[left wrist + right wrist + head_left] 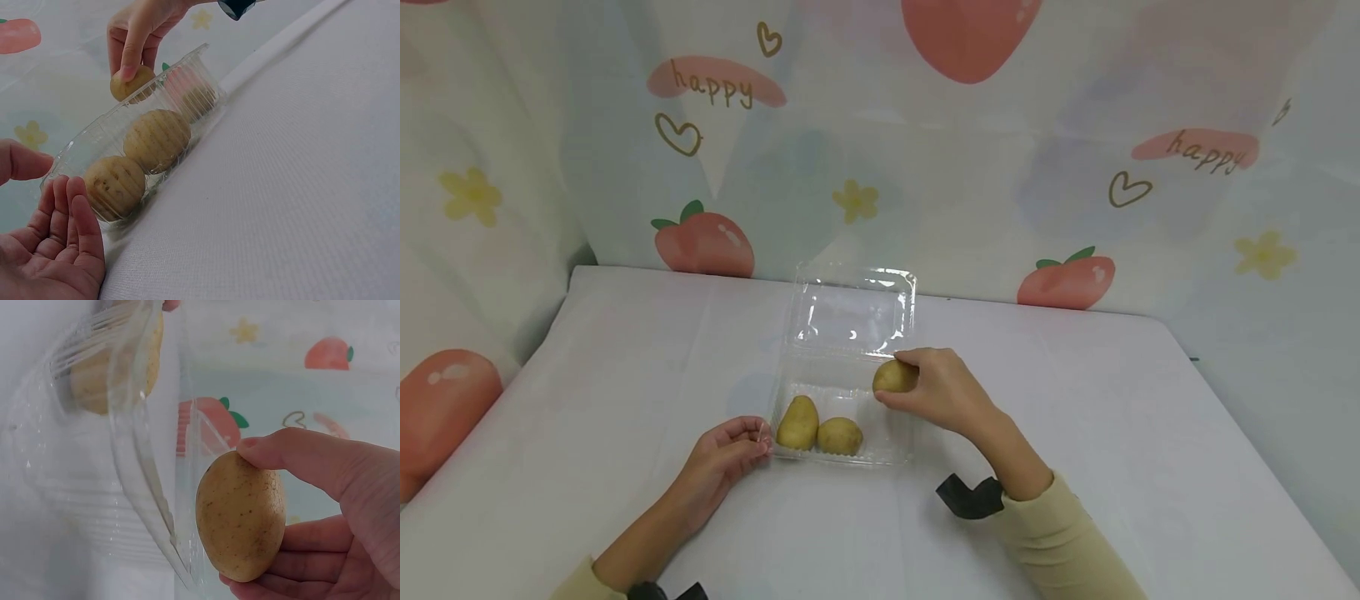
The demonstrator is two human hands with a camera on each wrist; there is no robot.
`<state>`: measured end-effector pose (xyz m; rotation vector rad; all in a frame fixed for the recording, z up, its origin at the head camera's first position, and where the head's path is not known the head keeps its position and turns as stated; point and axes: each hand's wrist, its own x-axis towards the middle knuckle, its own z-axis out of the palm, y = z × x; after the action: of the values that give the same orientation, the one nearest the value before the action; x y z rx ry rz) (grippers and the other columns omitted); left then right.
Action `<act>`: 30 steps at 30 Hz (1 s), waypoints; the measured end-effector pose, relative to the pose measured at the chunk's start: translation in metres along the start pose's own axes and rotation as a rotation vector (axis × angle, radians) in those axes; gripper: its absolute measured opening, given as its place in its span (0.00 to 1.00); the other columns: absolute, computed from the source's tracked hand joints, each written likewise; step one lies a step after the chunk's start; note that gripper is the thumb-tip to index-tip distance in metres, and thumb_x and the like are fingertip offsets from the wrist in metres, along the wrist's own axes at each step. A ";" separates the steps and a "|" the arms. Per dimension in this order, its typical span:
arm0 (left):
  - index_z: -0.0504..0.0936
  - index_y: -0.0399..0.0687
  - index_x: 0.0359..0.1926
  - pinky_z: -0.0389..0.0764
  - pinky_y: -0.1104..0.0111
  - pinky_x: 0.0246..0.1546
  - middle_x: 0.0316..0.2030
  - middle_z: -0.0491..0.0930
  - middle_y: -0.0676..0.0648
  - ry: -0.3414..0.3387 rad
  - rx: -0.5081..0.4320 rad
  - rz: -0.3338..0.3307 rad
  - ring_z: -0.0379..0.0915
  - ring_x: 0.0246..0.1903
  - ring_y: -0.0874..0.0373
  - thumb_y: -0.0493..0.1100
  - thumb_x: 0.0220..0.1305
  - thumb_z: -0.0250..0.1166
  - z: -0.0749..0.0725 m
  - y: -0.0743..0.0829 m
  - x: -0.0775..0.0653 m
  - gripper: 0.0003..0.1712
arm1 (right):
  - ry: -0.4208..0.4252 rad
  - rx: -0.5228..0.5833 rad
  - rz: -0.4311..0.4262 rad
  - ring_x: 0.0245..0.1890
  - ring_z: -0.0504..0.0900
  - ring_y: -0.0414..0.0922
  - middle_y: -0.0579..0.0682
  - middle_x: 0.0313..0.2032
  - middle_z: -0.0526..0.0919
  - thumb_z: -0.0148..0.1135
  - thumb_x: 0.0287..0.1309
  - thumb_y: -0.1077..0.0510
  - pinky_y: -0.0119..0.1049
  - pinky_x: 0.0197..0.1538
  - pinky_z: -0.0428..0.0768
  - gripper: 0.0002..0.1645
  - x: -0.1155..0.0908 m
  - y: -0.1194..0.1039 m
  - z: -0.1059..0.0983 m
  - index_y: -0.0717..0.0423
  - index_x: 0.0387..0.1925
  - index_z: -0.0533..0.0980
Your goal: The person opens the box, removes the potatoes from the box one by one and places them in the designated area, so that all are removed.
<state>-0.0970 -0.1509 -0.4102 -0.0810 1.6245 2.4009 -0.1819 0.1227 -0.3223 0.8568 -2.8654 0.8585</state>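
A clear plastic clamshell box (886, 429) lies on the table with its lid (853, 321) raised at the back. Inside, along the front wall, an elongated potato (797, 423) sits left of a rounder potato (840, 436). My right hand (943, 390) pinches another potato (240, 515) between thumb and fingers, above the right part of the box. In the right wrist view that potato is beside the box's edge, apart from the others. At the box's left front corner, my left hand (726, 462) holds the rim between thumb and bent fingers (87, 228).
A white cloth covers the table (647, 358). Behind it and at the sides hangs a printed backdrop (925, 192) with fruit, flowers and hearts. A black strap (970, 497) is at the right wrist.
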 end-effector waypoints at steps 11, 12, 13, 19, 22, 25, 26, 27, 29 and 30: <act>0.67 0.28 0.42 0.76 0.71 0.41 0.33 0.72 0.47 0.000 -0.002 0.007 0.72 0.34 0.61 0.27 0.56 0.53 0.000 0.000 0.001 0.12 | 0.001 0.010 0.019 0.31 0.74 0.41 0.48 0.32 0.80 0.71 0.43 0.52 0.33 0.32 0.74 0.28 -0.011 0.017 -0.019 0.66 0.44 0.78; 0.67 0.28 0.42 0.76 0.71 0.41 0.33 0.72 0.47 0.000 -0.001 0.006 0.72 0.34 0.61 0.27 0.56 0.53 0.000 0.000 0.000 0.12 | -0.002 0.011 0.011 0.30 0.73 0.41 0.47 0.31 0.80 0.71 0.44 0.52 0.33 0.31 0.74 0.26 -0.012 0.019 -0.020 0.65 0.42 0.78; 0.67 0.28 0.43 0.76 0.71 0.41 0.33 0.72 0.47 0.002 -0.001 0.003 0.72 0.34 0.61 0.27 0.56 0.53 -0.001 0.000 0.000 0.12 | -0.006 0.007 0.004 0.29 0.73 0.41 0.45 0.29 0.79 0.71 0.44 0.52 0.33 0.31 0.73 0.24 -0.013 0.021 -0.022 0.63 0.40 0.79; 0.67 0.28 0.43 0.76 0.71 0.41 0.33 0.72 0.47 0.008 -0.006 -0.001 0.72 0.34 0.62 0.27 0.55 0.54 -0.001 -0.001 0.001 0.13 | -0.027 0.017 0.019 0.35 0.76 0.42 0.46 0.33 0.80 0.71 0.43 0.51 0.38 0.39 0.77 0.27 -0.020 0.031 -0.031 0.64 0.43 0.78; 0.67 0.29 0.42 0.76 0.71 0.41 0.33 0.73 0.47 0.009 -0.014 0.000 0.73 0.34 0.61 0.27 0.55 0.54 -0.002 -0.001 0.000 0.12 | -0.035 0.015 0.038 0.39 0.77 0.44 0.49 0.38 0.81 0.72 0.42 0.51 0.40 0.42 0.77 0.31 -0.023 0.035 -0.035 0.66 0.46 0.77; 0.68 0.30 0.41 0.76 0.71 0.41 0.33 0.73 0.47 0.003 -0.022 0.006 0.73 0.34 0.61 0.27 0.55 0.54 -0.002 -0.001 0.000 0.11 | -0.039 -0.006 0.023 0.38 0.77 0.44 0.49 0.37 0.81 0.72 0.42 0.51 0.40 0.42 0.77 0.31 -0.024 0.039 -0.037 0.66 0.46 0.77; 0.68 0.30 0.41 0.76 0.71 0.41 0.33 0.73 0.47 0.001 -0.022 0.007 0.73 0.34 0.61 0.27 0.55 0.54 -0.002 -0.001 0.000 0.11 | -0.042 -0.012 0.018 0.38 0.77 0.44 0.49 0.37 0.81 0.72 0.42 0.51 0.40 0.42 0.77 0.31 -0.024 0.041 -0.038 0.66 0.46 0.77; 0.68 0.30 0.41 0.76 0.71 0.41 0.32 0.73 0.47 0.000 -0.023 0.007 0.73 0.34 0.61 0.27 0.55 0.54 -0.002 -0.001 0.000 0.11 | -0.045 -0.017 0.011 0.37 0.77 0.44 0.49 0.37 0.81 0.71 0.42 0.51 0.40 0.42 0.77 0.31 -0.025 0.042 -0.038 0.67 0.46 0.77; 0.68 0.30 0.41 0.76 0.71 0.41 0.32 0.73 0.47 -0.004 -0.024 0.005 0.72 0.34 0.62 0.27 0.55 0.54 -0.002 -0.001 0.000 0.11 | -0.052 -0.020 0.008 0.38 0.78 0.44 0.50 0.37 0.81 0.72 0.42 0.52 0.41 0.42 0.77 0.31 -0.026 0.046 -0.039 0.68 0.46 0.76; 0.68 0.30 0.41 0.76 0.71 0.41 0.32 0.73 0.47 -0.004 -0.025 0.002 0.72 0.34 0.62 0.27 0.55 0.54 -0.002 -0.001 0.001 0.11 | -0.057 -0.021 0.008 0.38 0.78 0.45 0.50 0.37 0.81 0.72 0.42 0.52 0.41 0.42 0.78 0.31 -0.027 0.049 -0.040 0.68 0.46 0.76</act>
<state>-0.0975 -0.1523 -0.4116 -0.0785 1.5940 2.4218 -0.1891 0.1906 -0.3175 0.8831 -2.9223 0.8166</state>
